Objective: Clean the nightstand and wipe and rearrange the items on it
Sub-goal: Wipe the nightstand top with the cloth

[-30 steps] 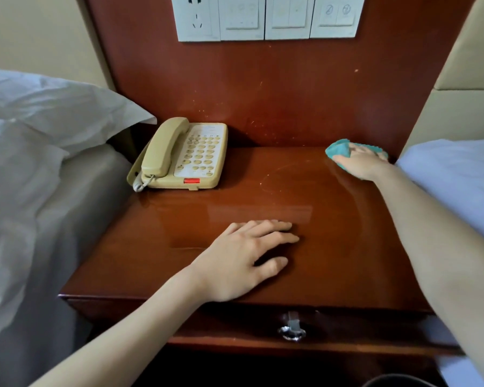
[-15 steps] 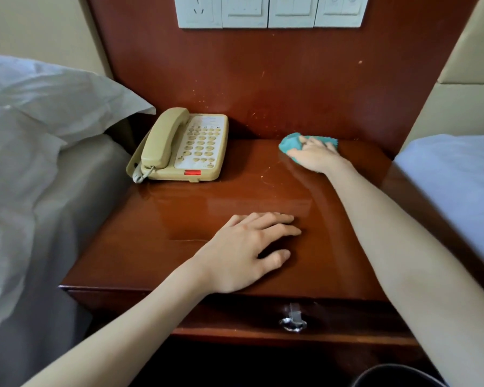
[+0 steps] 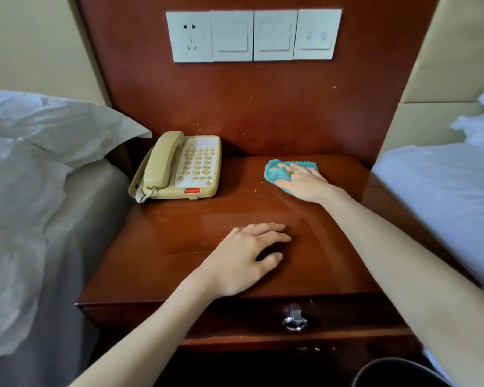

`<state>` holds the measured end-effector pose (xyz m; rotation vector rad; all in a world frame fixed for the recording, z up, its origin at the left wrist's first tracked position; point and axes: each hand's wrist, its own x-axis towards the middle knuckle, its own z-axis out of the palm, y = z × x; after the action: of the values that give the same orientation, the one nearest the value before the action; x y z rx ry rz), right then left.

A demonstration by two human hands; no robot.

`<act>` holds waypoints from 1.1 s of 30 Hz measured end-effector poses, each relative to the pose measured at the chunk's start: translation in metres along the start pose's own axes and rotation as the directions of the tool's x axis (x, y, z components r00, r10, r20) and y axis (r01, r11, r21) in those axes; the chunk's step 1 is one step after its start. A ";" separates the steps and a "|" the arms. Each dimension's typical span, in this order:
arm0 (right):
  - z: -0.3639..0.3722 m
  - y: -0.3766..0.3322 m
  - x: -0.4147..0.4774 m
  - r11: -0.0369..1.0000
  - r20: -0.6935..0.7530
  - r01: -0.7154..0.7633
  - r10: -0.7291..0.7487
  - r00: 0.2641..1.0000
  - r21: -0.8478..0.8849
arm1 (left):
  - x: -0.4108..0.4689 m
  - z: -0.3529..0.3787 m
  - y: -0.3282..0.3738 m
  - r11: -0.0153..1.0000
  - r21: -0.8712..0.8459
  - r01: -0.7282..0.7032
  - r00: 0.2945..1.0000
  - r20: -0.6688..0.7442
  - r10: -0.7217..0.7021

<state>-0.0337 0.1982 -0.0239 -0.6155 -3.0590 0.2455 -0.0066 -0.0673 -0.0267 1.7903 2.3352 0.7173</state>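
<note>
Cloth [image 3: 275,173] slid left, lying crosswise under flat right hand [image 3: 302,183]; left hand [image 3: 246,258] flat.

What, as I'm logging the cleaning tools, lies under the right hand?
A crumpled teal cloth lies under the right hand, pressed onto the nightstand top; the part beneath the palm is covered.

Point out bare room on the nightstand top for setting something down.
Bare: nightstand front-left, between telephone and left hand; the back gap between telephone and cloth. Crowded: back-left holds the telephone; the right hand presses the cloth at back-right, forearm crossing the right side.
</note>
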 end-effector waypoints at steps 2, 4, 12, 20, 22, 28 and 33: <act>0.001 -0.007 -0.015 0.999 0.022 0.033 -0.033 0.999 -0.003 | -0.002 -0.001 0.000 0.995 -0.101 0.011 0.998 -0.066 -0.018; 0.002 -0.014 -0.032 0.998 0.042 0.068 -0.068 0.997 -0.001 | -0.004 -0.004 0.000 0.977 -0.211 0.029 0.988 -0.145 -0.061; 0.008 -0.050 -0.105 0.975 0.073 0.220 -0.221 0.973 0.018 | -0.009 -0.021 -0.001 0.679 -0.718 0.157 0.913 -0.157 -0.377; 0.009 -0.069 -0.102 0.975 0.096 0.216 -0.219 0.971 0.045 | -0.034 -0.066 -0.052 0.983 -0.134 0.125 0.961 -0.230 -0.153; 0.011 -0.077 -0.087 0.980 0.092 0.195 -0.197 0.976 0.031 | -0.042 -0.074 -0.067 0.992 -0.022 0.123 0.982 -0.143 -0.125; 0.015 -0.095 -0.030 0.994 0.077 0.111 -0.111 0.991 0.002 | -0.053 -0.070 -0.096 0.986 0.027 0.163 0.985 -0.054 -0.161; 0.013 -0.100 0.014 0.999 0.063 0.042 -0.042 0.997 0.001 | -0.052 -0.067 -0.102 0.989 0.009 0.147 0.987 -0.070 -0.146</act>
<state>-0.0854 0.1111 -0.0214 -0.5538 -3.1286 0.2690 -0.1056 -0.1550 -0.0214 1.6019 2.4913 0.7537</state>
